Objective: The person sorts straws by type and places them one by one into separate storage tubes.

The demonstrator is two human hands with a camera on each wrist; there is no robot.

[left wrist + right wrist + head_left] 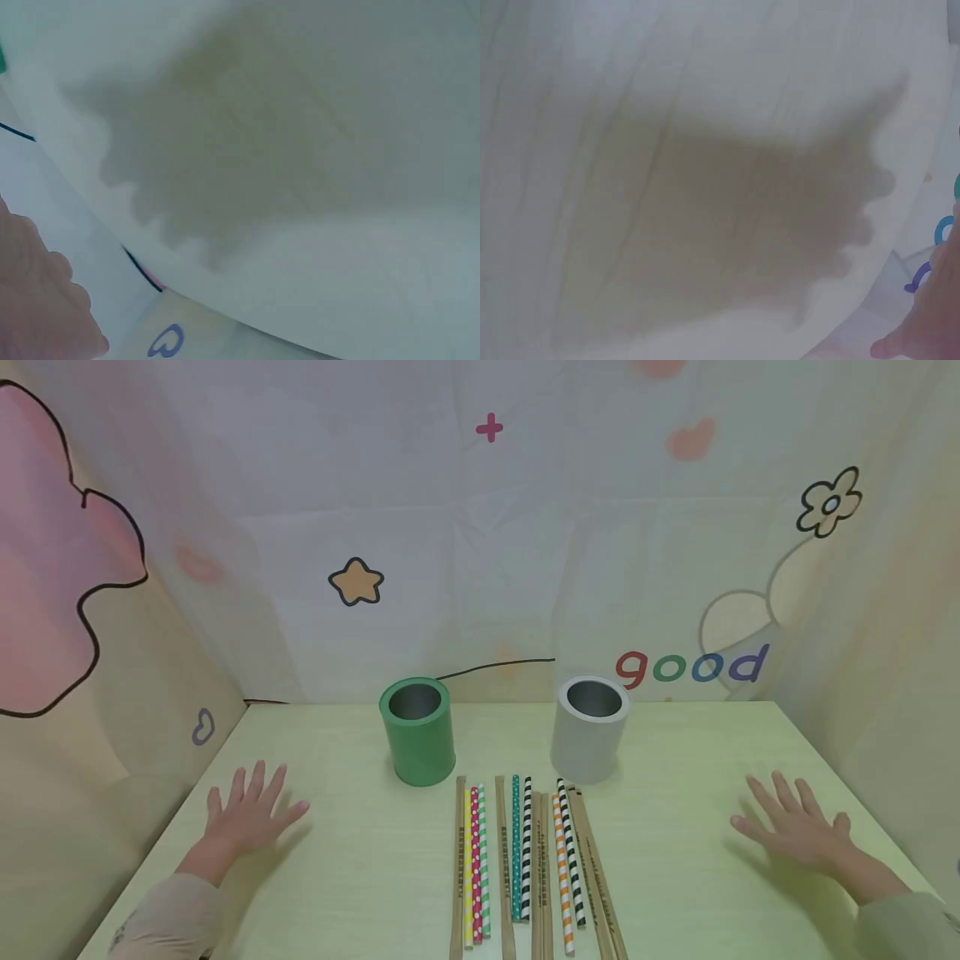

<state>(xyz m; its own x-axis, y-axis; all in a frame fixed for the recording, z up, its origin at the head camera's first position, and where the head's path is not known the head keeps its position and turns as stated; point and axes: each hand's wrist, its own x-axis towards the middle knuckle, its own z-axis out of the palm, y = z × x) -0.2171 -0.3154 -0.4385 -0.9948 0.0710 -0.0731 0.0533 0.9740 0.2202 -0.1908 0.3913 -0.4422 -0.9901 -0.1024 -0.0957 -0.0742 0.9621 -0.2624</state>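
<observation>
Both hands lie flat and empty on the worktop (337, 860): left hand (247, 814) left of the straws (517, 860), right hand (795, 827) right. Risk: a sweeping reach scatters the loose straws or tips the green cup (417, 731) behind them.

A pale green table (360, 877) stands before a printed cloth backdrop (480, 527). On the backdrop: a yellow star (356, 582) left of centre, a pink plus (489, 428) high in the middle, a black-outlined flower (828, 502) at the right, and the word "good" (692, 667) low at the right. A large pink shape (45, 568) covers the left wall, with a small blue heart (202, 727) near the table's far left corner.
</observation>
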